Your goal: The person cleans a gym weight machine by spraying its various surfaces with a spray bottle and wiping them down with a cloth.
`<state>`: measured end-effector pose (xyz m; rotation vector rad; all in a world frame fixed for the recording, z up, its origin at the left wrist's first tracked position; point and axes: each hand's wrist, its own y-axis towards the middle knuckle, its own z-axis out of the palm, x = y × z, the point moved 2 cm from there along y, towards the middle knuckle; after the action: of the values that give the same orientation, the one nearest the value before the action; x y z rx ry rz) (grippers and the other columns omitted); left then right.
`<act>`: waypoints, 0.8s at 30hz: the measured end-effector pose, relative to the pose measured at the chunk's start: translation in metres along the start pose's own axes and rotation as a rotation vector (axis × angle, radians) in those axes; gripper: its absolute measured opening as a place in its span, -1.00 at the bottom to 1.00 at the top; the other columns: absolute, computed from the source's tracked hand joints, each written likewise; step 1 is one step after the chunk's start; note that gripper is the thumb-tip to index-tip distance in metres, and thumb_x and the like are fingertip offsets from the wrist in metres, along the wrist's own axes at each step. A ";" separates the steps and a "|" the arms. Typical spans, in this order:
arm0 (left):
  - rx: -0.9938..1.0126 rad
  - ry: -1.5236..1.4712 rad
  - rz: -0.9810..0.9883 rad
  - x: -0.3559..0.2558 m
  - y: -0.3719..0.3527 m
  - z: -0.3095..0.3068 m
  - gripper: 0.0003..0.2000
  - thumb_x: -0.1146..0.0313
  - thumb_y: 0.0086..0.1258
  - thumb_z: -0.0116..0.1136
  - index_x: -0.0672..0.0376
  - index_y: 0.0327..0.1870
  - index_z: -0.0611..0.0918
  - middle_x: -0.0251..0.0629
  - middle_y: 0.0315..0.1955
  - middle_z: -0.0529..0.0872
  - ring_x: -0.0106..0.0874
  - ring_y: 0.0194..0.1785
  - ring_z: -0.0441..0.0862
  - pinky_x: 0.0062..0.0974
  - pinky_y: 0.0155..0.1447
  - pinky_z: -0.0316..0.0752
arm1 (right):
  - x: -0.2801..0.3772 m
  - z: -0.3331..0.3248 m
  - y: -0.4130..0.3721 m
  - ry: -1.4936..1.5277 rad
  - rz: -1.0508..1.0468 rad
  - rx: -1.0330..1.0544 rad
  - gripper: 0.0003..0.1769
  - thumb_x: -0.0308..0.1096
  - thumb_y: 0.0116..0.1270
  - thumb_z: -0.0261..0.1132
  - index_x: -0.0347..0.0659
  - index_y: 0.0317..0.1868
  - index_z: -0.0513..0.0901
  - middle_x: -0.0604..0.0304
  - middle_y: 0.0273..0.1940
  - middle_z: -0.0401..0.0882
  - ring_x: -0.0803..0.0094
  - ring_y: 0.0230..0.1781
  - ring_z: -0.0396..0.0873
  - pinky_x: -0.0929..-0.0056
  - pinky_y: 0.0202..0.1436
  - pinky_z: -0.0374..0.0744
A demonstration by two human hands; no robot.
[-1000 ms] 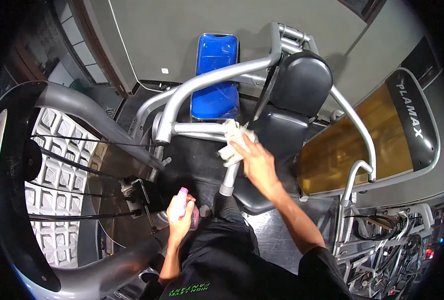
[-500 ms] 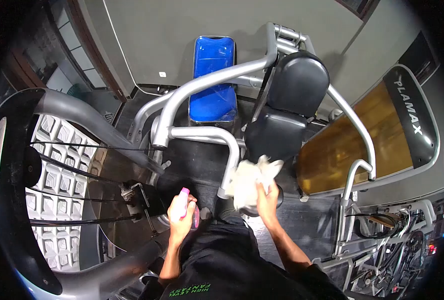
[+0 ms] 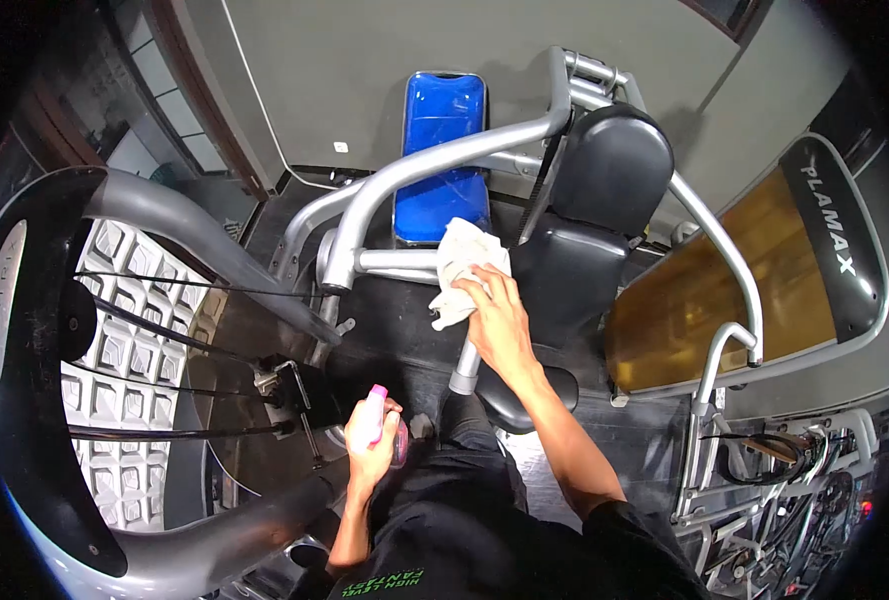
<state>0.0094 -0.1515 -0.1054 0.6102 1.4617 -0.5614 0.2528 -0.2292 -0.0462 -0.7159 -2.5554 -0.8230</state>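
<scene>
A white cloth (image 3: 462, 262) is in my right hand (image 3: 502, 318), pressed over the bend of a silver tubular arm (image 3: 397, 262) of the exercise machine. The cloth hides that part of the tube. My left hand (image 3: 369, 452) is closed around a pink spray bottle (image 3: 377, 412), held low in front of my body. Just right of my right hand are the machine's black seat (image 3: 572, 268) and black backrest (image 3: 613, 165).
A blue padded bench (image 3: 443, 160) stands against the grey wall. At left is a cable machine with a dark frame (image 3: 40, 260); at right, a PLAMAX machine housing (image 3: 725, 290). A small black pad (image 3: 530, 400) sits below my right forearm. More gym equipment (image 3: 795, 490) fills the lower right.
My right hand has moved up and slightly left with the cloth, from the lower tube onto its upper bend. My left hand still holds the bottle. The view has shifted slightly.
</scene>
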 end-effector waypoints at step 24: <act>-0.132 0.183 0.129 0.005 0.012 -0.025 -0.83 0.51 0.40 0.16 0.29 -0.04 0.56 -0.29 -0.25 0.66 -0.55 -0.27 0.59 -0.58 -0.23 0.54 | 0.032 0.092 0.113 0.205 -0.031 0.215 -0.49 -0.50 0.10 0.26 -0.01 0.13 0.62 0.00 0.15 0.57 0.09 0.08 0.59 0.20 0.14 0.56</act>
<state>-0.0008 -0.1254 -0.1108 0.6592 1.6040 -0.3111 0.2743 -0.0815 -0.0522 -0.4990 -2.4271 -0.5854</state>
